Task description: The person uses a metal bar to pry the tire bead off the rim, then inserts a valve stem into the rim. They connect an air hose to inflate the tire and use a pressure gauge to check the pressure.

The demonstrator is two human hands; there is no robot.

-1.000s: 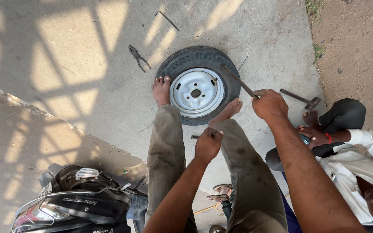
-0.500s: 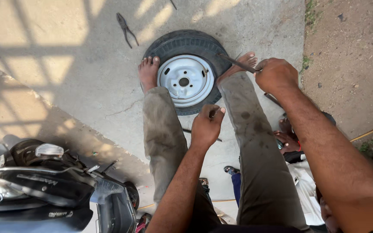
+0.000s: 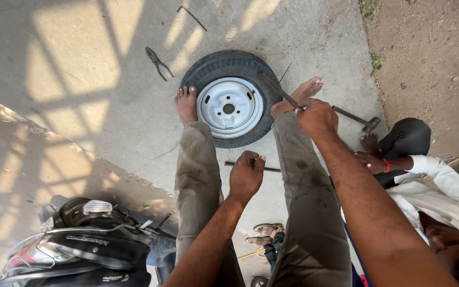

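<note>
A small black tyre (image 3: 216, 66) on a white steel rim (image 3: 229, 108) lies flat on the concrete, and my bare feet stand on its left and right edges. My right hand (image 3: 317, 117) grips a long metal tyre lever (image 3: 278, 89) whose tip is wedged at the rim's upper right. My left hand (image 3: 246, 176) is closed around the end of a second thin metal rod (image 3: 237, 164) that lies just below the tyre, between my legs.
Pliers (image 3: 156, 62) and a thin bent rod (image 3: 191, 17) lie on the concrete beyond the tyre. A hammer (image 3: 356, 117) rests at the right. Another person in a white shirt (image 3: 442, 186) crouches at right. A parked scooter (image 3: 86, 242) stands at lower left.
The view has shifted slightly while I stay standing on the tyre. My right hand keeps hold of the lever at the rim; my left hand stays low between my legs.
</note>
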